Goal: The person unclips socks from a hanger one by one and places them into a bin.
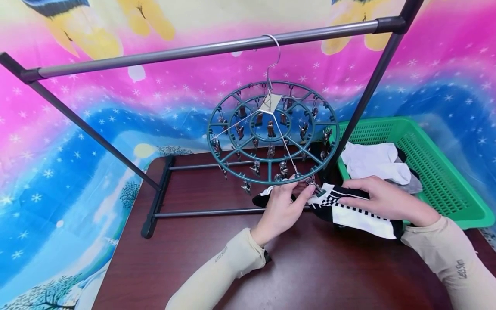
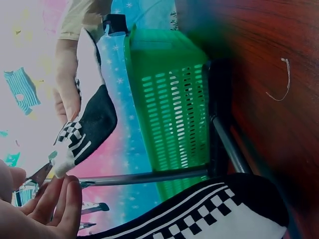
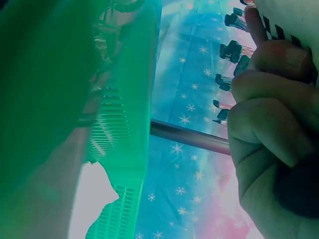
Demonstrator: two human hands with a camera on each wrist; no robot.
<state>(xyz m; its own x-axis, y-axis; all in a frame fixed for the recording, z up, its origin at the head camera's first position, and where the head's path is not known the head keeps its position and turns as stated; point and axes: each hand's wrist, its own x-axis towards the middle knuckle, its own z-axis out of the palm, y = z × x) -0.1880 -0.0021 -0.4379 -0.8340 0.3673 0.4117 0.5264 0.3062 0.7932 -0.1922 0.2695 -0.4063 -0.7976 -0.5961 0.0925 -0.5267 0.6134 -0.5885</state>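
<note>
A round green sock hanger (image 1: 270,171) with several metal clips hangs by its hook from a bar. At its front right rim, my left hand (image 1: 280,211) pinches a metal clip (image 2: 39,180), whose jaws sit at the white cuff of a black and white checkered sock (image 1: 362,220). My right hand (image 1: 387,201) grips that same sock along its length, thumb on the near face, and holds it out sideways to the right. A matching sock (image 2: 214,211) hangs just left of my left hand, partly hidden behind it in the head view.
A green basket (image 1: 451,172) stands at the right, with white socks (image 1: 377,161) and darker ones in it. The dark metal rack (image 1: 155,49) spans the brown table (image 1: 186,258), its side posts left and right. A patterned cloth hangs behind.
</note>
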